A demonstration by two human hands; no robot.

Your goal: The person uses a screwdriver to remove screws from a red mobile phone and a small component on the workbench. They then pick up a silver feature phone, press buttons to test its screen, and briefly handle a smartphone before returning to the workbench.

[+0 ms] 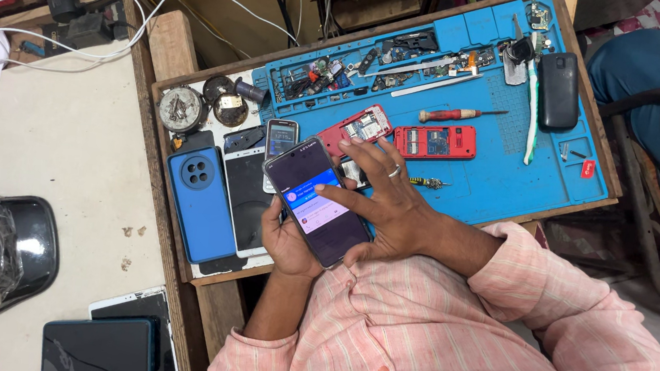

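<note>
Pink striped sleeves (445,334) fill the bottom of my view, running up to both my hands over the bench. My left hand (286,242) cups a dark smartphone (317,201) from underneath, fingers wrapped round its lower edge in a firm hold, the lit screen facing up at me and tilted toward ten o'clock. My right hand (393,204) lies across the phone's right side, fingers spread and loose, the thumb tip touching the blue part of the screen; a ring sits on one finger. The phone hovers just above the near left corner of the blue work mat (508,178). At nine o'clock from it lies a blue-cased phone (201,201) with a round camera cluster, touching a white-framed phone (245,185). A small phone (280,137) with a lit screen peeks out at eleven o'clock. At one o'clock lie two opened red handsets (434,141), and just above them a red-handled screwdriver (454,113). Further off at two o'clock a black phone body (558,90) rests beside a white and green toothbrush (530,116). Small parts crowd the mat's tray slots (374,65) at twelve o'clock.
</note>
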